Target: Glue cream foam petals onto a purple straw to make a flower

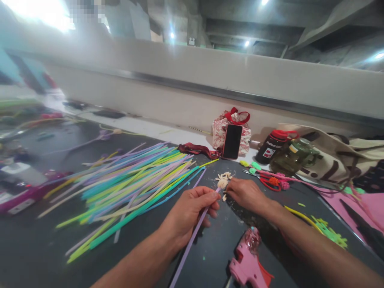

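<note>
My left hand [187, 214] is closed round a long lilac stick [192, 240] that runs down toward the near edge of the dark table [45, 248]. At the stick's tip sits a small cream flower-like piece [222, 183]. My right hand [247, 194] rests beside that tip with its fingers curled, pinching at the small cream bits [224, 176] lying there. What the fingertips hold is too small to name.
A fan of several pastel sticks [129, 184] lies left of my hands. A pink glue gun [249, 260] lies near the front edge. Red scissors [267, 182], a phone [232, 141] against a cloth bag, a bottle [271, 147], a jar and a tote bag stand behind.
</note>
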